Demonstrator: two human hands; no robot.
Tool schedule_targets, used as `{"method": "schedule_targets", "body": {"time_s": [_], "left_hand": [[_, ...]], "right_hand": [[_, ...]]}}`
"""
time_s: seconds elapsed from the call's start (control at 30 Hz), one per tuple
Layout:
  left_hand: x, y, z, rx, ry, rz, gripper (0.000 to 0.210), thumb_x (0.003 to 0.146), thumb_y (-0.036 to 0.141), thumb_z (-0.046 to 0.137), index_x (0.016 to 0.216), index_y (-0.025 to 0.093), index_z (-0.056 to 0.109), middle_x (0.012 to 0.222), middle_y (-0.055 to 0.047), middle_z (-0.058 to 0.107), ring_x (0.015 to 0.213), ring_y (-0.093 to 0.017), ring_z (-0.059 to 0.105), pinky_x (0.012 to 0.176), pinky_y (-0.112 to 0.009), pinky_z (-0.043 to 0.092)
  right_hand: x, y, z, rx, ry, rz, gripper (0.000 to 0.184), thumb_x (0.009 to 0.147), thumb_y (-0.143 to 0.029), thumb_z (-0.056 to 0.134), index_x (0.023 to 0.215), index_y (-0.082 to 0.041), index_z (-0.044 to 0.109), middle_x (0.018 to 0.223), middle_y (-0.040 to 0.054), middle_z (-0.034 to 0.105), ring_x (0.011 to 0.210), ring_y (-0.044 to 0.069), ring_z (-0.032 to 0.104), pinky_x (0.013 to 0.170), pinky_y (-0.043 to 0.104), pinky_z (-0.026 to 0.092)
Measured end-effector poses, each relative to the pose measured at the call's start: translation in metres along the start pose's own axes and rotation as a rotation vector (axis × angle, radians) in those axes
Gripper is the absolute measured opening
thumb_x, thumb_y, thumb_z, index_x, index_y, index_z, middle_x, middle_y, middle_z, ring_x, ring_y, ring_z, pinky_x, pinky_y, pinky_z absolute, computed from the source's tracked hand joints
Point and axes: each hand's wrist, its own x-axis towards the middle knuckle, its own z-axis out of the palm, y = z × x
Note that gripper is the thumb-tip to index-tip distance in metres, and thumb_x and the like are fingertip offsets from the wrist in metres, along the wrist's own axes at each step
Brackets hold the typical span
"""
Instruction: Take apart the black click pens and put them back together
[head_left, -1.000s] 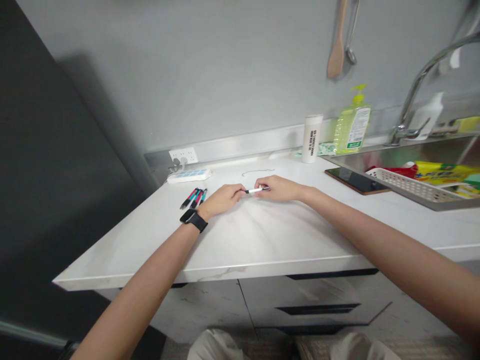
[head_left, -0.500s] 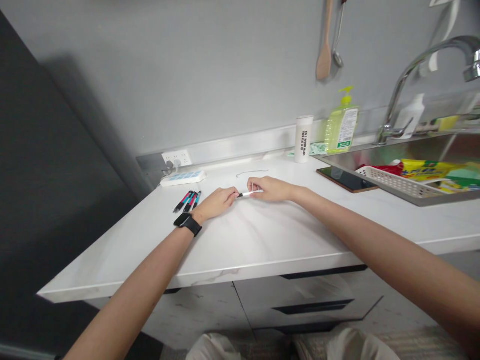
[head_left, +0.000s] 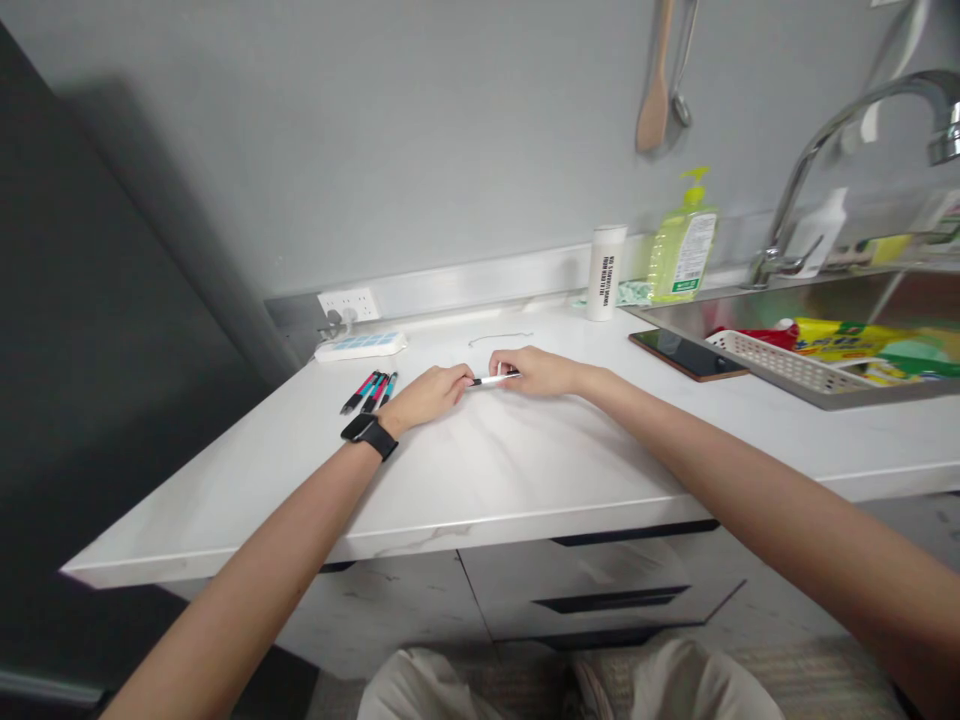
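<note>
A slim white pen [head_left: 491,379] with black parts lies roughly level between my two hands, just above or on the white countertop [head_left: 525,460]. My left hand [head_left: 435,393] is closed on its left black end, fingers pinched together. At the other end my right hand [head_left: 536,371] grips it, thumb and fingers curled round; a dark bit shows between them. Several pens [head_left: 369,391] in pink, blue and black lie side by side near my left wrist, which wears a black watch [head_left: 370,433]. Behind the hands is a thin bent wire-like strand [head_left: 500,338].
A white power strip [head_left: 361,347] lies at the back left below a wall socket [head_left: 350,304]. A white cylinder [head_left: 606,273] and a green soap bottle [head_left: 682,248] stand by the wall. To the right are a phone [head_left: 690,355], a sink with a white basket [head_left: 780,368], and a faucet [head_left: 787,200].
The view has shifted slightly. Both hands stay on the pen in nearly the same place; a dark part now shows at its right end, within my right fingers.
</note>
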Motion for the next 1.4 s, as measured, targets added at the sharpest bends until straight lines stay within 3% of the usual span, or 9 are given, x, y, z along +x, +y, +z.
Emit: {"method": "schedule_targets", "body": {"time_s": [0.13,0.23,0.33,0.6,0.7,0.9,1.23,1.4], "left_hand": [[-0.001,0.001,0.0,0.038,-0.009,0.001,0.03,0.096,0.029,0.028,0.09,0.019,0.056,0.062,0.001,0.056,0.059,-0.015,0.053,0.064,-0.026,0.04],[-0.001,0.0,0.0,0.062,0.054,0.058,0.027,0.094,0.036,0.036,0.1,0.019,0.056,0.087,-0.005,0.063,0.079,-0.017,0.059,0.076,-0.029,0.044],[0.0,-0.001,0.0,0.072,0.1,0.128,0.028,0.088,0.039,0.048,0.103,0.017,0.057,0.103,-0.008,0.062,0.092,-0.019,0.058,0.083,-0.031,0.045],[0.001,0.0,0.0,0.085,0.017,0.075,0.029,0.091,0.02,0.036,0.104,0.017,0.061,0.083,-0.005,0.066,0.078,-0.017,0.06,0.077,-0.028,0.044],[0.0,0.003,0.0,0.054,-0.037,0.068,0.03,0.091,0.018,0.034,0.105,0.018,0.061,0.077,-0.002,0.064,0.073,-0.015,0.059,0.074,-0.026,0.043],[0.0,0.007,0.002,0.061,0.026,0.134,0.023,0.087,0.033,0.05,0.099,0.016,0.061,0.1,-0.008,0.06,0.093,-0.019,0.057,0.085,-0.029,0.044],[0.002,0.004,0.004,0.064,-0.035,0.113,0.028,0.087,0.014,0.04,0.104,0.018,0.062,0.089,-0.004,0.068,0.082,-0.017,0.061,0.08,-0.027,0.043],[0.001,0.009,0.001,0.079,-0.048,0.085,0.029,0.089,0.016,0.037,0.101,0.017,0.064,0.073,-0.003,0.065,0.069,-0.015,0.059,0.071,-0.026,0.042]], "right_hand": [[0.001,-0.001,0.0,0.003,0.005,0.009,0.021,0.085,-0.026,0.052,0.1,-0.018,0.064,0.09,0.0049,0.067,0.077,0.015,0.057,0.072,0.024,0.039],[0.003,-0.001,0.0,0.007,0.001,-0.001,0.024,0.088,-0.025,0.046,0.095,-0.017,0.068,0.097,0.0071,0.068,0.086,0.016,0.059,0.079,0.025,0.039],[0.002,-0.002,-0.001,-0.025,0.009,0.012,0.022,0.086,-0.023,0.049,0.096,-0.016,0.067,0.093,0.0072,0.068,0.082,0.016,0.058,0.075,0.024,0.039],[-0.001,-0.008,-0.004,-0.003,-0.068,0.044,0.02,0.084,-0.017,0.051,0.1,-0.018,0.062,0.07,-0.0004,0.064,0.066,0.012,0.053,0.065,0.022,0.035],[-0.001,-0.006,-0.003,-0.03,-0.067,0.033,0.019,0.083,-0.018,0.052,0.1,-0.019,0.062,0.076,0.0008,0.064,0.069,0.013,0.054,0.066,0.022,0.035],[-0.001,-0.005,0.0,-0.08,-0.088,0.01,0.019,0.083,-0.021,0.054,0.101,-0.019,0.062,0.086,0.0034,0.063,0.075,0.014,0.055,0.068,0.022,0.036],[-0.002,-0.008,-0.001,-0.081,-0.142,0.02,0.019,0.085,-0.023,0.053,0.103,-0.02,0.06,0.085,0.003,0.062,0.072,0.014,0.053,0.068,0.023,0.035],[-0.002,-0.007,-0.001,-0.082,-0.154,0.02,0.021,0.085,-0.025,0.052,0.104,-0.021,0.058,0.085,0.0027,0.062,0.072,0.015,0.053,0.068,0.024,0.035]]}}
